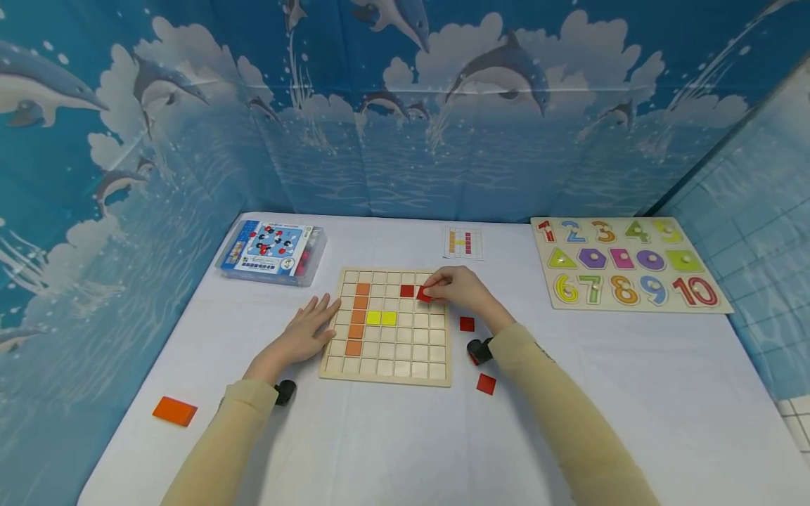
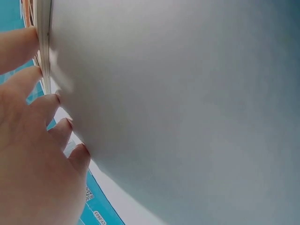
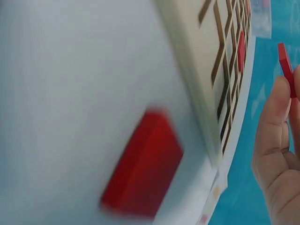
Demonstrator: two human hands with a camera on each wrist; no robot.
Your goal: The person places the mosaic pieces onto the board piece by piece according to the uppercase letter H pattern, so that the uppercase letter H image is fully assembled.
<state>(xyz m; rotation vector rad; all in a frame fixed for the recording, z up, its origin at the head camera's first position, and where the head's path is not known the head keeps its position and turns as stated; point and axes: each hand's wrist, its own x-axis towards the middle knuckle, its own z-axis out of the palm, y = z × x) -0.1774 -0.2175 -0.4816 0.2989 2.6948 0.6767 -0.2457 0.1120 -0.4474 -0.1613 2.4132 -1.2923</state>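
Observation:
A wooden grid board point(image 1: 386, 368) lies mid-table, bearing a column of several orange tiles point(image 1: 357, 316), two yellow tiles point(image 1: 382, 318) and a red tile point(image 1: 407, 291) near its far edge. Over the board's upper right, the person's right hand point(image 1: 465, 289) pinches a square red tile point(image 3: 284, 61) between thumb and fingers, just right of the placed red one. With fingers spread, the left hand point(image 1: 305, 330) rests against the board's left edge; in the left wrist view its fingertips point(image 2: 32, 72) meet the board's side.
Loose red tiles point(image 1: 467, 324) lie right of the board, one partly hidden by the wrist camera point(image 1: 479, 351). An orange piece point(image 1: 174, 411) is at front left. Behind stand a plastic case point(image 1: 273, 249), a pattern card point(image 1: 464, 242) and a number puzzle point(image 1: 633, 263).

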